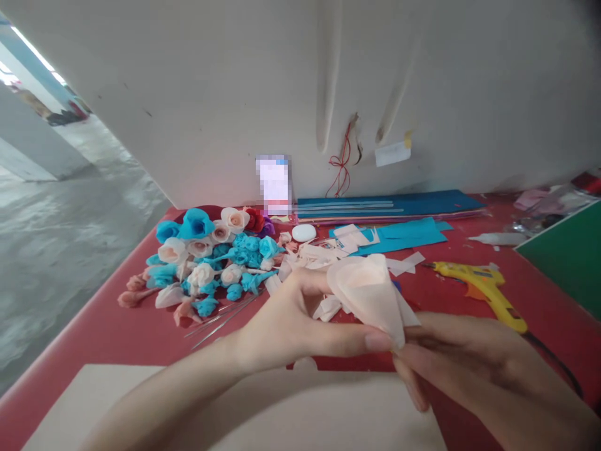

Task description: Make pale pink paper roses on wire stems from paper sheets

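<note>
A pale pink crepe-paper flower (364, 288) is held between my two hands above the table, its petals wrapped into a cup that narrows downward. My left hand (314, 319) grips it from the left, with the thumb pressed near its lower tip. Fingers of my right hand (469, 363) pinch the narrow base from the right, beside a loose petal edge. Behind my hands lie pale pink paper scraps (323, 254). A large pale paper sheet (300, 413) lies below my forearms.
Finished paper flowers (206, 257) in blue, white and pink pile up at left, near thin wires (220, 322). A yellow glue gun (483, 285) rests at right. Blue paper (399, 238), a white oval case (304, 233) and a phone (275, 185) sit at the back; a green board (568, 257) stands far right.
</note>
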`<state>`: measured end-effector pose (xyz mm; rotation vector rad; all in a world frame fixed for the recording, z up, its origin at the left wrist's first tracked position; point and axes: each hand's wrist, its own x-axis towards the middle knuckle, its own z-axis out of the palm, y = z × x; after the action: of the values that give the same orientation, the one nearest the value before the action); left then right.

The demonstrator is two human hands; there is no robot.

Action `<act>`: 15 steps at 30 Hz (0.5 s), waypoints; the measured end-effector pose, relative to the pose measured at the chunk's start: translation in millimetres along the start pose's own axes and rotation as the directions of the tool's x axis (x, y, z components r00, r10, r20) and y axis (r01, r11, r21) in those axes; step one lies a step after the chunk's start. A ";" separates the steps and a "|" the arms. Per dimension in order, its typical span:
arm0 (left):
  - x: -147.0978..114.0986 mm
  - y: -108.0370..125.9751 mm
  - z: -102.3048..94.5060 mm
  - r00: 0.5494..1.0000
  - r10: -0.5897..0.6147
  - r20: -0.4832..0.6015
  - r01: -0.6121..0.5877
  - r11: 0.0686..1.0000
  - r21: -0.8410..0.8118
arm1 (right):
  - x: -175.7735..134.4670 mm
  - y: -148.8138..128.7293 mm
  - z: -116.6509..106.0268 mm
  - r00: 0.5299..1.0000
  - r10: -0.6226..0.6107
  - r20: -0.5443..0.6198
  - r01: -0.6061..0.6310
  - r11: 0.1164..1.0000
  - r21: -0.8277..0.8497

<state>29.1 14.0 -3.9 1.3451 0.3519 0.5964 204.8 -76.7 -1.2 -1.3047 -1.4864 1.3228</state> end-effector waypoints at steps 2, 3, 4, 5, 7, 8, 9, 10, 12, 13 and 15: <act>0.1 0.5 -0.3 1.000 0.013 -0.006 -0.013 1.000 0.005 | 0.0 -0.1 0.2 1.000 0.007 0.002 -0.007 1.000 0.015; 0.2 0.9 -0.4 1.000 0.011 0.000 -0.011 1.000 -0.001 | 0.0 -0.1 0.1 1.000 0.015 -0.001 -0.015 0.999 0.032; 0.4 1.4 -0.5 1.000 0.005 0.007 -0.005 1.000 -0.009 | -0.1 -0.1 -0.1 1.000 0.023 0.002 -0.023 0.999 0.045; 0.6 1.7 -0.7 1.000 0.000 0.015 0.000 1.000 -0.011 | -0.1 -0.2 -0.3 0.999 0.031 0.008 -0.032 0.998 0.055; 1.0 2.0 -1.1 1.000 0.005 0.026 -0.005 1.000 0.010 | -0.3 -0.4 -0.9 0.998 0.062 0.031 -0.064 0.996 0.059; 1.2 2.1 -1.4 0.999 0.014 0.035 -0.015 0.999 0.030 | -0.5 -0.8 -1.1 0.996 0.081 0.035 -0.083 0.995 0.057; 1.4 2.0 -1.6 0.999 0.026 0.042 -0.028 0.998 0.047 | -0.6 -1.3 -1.3 0.995 0.099 0.030 -0.101 0.993 0.054; 1.5 2.0 -1.7 0.998 0.035 0.051 -0.038 0.997 0.061 | -0.8 -2.1 -1.4 0.993 0.117 0.021 -0.118 0.992 0.054; 1.5 1.9 -2.0 0.997 0.039 0.062 -0.043 0.996 0.074 | -1.2 -4.2 -1.3 0.991 0.136 0.019 -0.137 0.989 0.053; 1.3 1.8 -2.1 0.997 0.040 0.060 -0.045 0.995 0.089 | -1.4 -5.5 -1.1 0.991 0.132 0.027 -0.134 0.990 0.055; 0.9 1.4 -2.4 0.998 0.041 0.041 -0.047 0.988 0.146 | -2.2 -7.6 -0.4 0.992 0.126 0.025 -0.127 0.990 0.055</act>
<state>28.1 16.6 -2.9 1.5072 0.3413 0.5899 204.1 -78.4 6.5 -1.3712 -1.3893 1.4540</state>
